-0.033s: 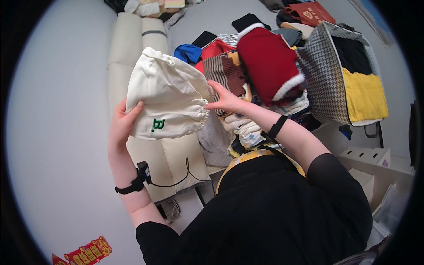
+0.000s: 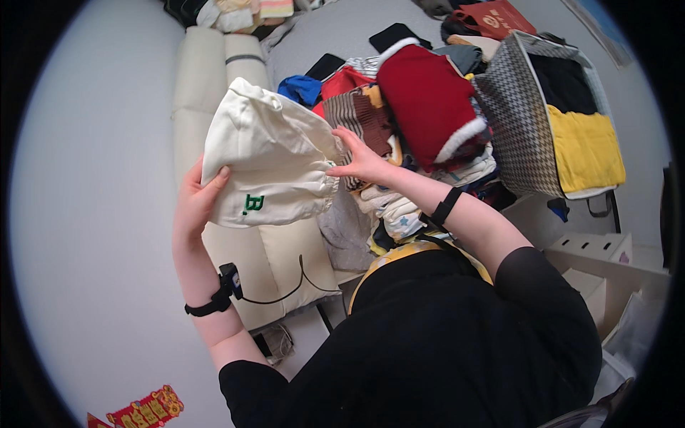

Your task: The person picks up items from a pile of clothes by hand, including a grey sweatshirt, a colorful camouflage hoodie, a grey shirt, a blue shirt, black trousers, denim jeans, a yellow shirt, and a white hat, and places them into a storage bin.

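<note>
A white cloth garment (image 2: 267,153) with a gathered elastic edge and a green embroidered mark hangs in front of me, over the cream cushions. My left hand (image 2: 196,196) grips its left side, thumb on the front and fingers hidden behind the cloth. At the gathered right edge is my right hand (image 2: 360,158), its thumb and forefinger set apart on the fabric; the other fingers are partly hidden. Just beyond the right hand lie a brown striped knit (image 2: 353,118) and a dark red garment with white fluffy trim (image 2: 428,103), on a heap of folded clothes.
A houndstooth fabric storage box (image 2: 510,114) at the right holds yellow cloth (image 2: 589,150) and black cloth. A cream padded cushion (image 2: 200,71) runs along the left wall. Blue cloth (image 2: 300,89) lies behind the garment. A black cable (image 2: 275,298) loops from my left wrist strap.
</note>
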Available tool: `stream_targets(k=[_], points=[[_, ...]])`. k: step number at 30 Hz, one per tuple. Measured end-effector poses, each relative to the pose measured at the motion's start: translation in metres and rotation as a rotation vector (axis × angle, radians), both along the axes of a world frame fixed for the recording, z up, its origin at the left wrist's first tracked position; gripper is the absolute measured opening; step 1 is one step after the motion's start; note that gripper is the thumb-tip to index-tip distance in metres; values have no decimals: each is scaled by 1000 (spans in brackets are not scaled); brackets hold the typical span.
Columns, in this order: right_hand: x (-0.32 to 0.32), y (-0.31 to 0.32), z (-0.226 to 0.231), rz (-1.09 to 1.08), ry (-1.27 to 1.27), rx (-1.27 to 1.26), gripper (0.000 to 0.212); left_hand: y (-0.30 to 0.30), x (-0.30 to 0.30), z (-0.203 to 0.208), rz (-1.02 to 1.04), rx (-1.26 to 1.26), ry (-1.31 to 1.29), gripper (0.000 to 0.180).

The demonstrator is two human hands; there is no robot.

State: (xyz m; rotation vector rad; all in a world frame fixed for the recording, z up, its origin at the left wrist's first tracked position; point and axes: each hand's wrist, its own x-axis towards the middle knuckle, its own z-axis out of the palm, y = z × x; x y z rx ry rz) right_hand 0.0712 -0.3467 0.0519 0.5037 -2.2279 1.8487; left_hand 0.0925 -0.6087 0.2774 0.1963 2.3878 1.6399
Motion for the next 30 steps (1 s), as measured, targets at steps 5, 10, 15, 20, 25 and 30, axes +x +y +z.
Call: stream_targets(k=[5,10,15,20,25,30], points=[[16,47,27,-22,156,-116,54,54,3,20,-142,-10,89,32],[20,70,19,-8,165,215,59,112,12,39,-312,-176,271,19],[39,100,45,58,58,-199,33,174,28,74,-452,-282,421,12],[62,174,58,-23,103,-191,23,200,34,79,-222,-235,429,20],[119,281,132,-136,358,83,27,236,31,68,-191,-20,355,35],[168,389,198,-289,249,438,34,307,40,47,-374,266,195,43]])
